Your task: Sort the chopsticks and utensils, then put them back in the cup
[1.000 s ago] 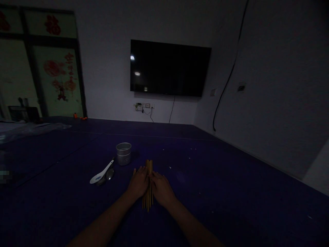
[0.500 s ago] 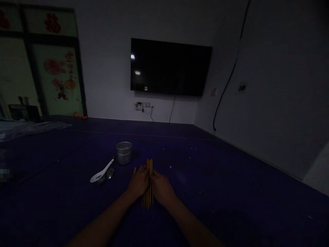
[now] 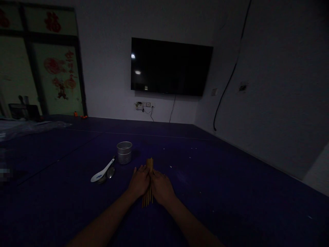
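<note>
A bundle of wooden chopsticks (image 3: 148, 164) lies on the dark blue floor mat (image 3: 231, 192), pointing away from me. My left hand (image 3: 138, 181) presses against the bundle's left side, fingers together and curved over it. My right hand (image 3: 160, 187) presses against its right side in the same way. Both hands squeeze the sticks between them. The room is dim and the fingertips are hard to make out.
A small metal cup (image 3: 124, 152) stands just beyond the left hand. A white ceramic spoon (image 3: 101, 171) lies on a metal spoon (image 3: 110, 173) to its left. A black TV (image 3: 171, 67) hangs on the far wall, and clear plastic sheeting (image 3: 23, 127) lies at far left.
The hands and the chopstick bundle stay almost still. The view has drifted slightly, nothing else moved.
</note>
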`<state>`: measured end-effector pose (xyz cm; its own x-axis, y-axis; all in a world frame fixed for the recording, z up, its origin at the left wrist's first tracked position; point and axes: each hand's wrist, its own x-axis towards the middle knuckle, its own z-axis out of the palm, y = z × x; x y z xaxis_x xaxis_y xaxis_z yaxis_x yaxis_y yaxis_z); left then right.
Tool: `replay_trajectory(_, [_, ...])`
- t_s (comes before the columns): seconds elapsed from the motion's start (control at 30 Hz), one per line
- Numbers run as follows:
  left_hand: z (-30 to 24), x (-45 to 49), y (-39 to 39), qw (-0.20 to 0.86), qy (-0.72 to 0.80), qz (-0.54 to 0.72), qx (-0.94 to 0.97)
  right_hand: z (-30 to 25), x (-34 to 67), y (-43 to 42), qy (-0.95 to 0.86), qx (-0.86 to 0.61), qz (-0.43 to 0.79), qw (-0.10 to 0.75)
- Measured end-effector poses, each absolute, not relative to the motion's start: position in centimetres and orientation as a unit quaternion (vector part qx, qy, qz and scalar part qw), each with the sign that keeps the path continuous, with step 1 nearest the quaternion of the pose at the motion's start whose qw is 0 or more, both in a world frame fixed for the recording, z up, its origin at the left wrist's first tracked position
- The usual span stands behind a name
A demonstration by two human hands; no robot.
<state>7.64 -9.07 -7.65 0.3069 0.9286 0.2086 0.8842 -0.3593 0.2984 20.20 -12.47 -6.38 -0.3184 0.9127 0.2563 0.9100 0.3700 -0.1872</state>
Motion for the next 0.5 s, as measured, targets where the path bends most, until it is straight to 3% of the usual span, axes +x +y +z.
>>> replay_trajectory(0.5, [-7.27, 7.68, -9.41, 0.060, 0.563, 0.159, 0.809, -6.61, 20.51, -12.54, -0.807, -0.559, 0.067, 0.179])
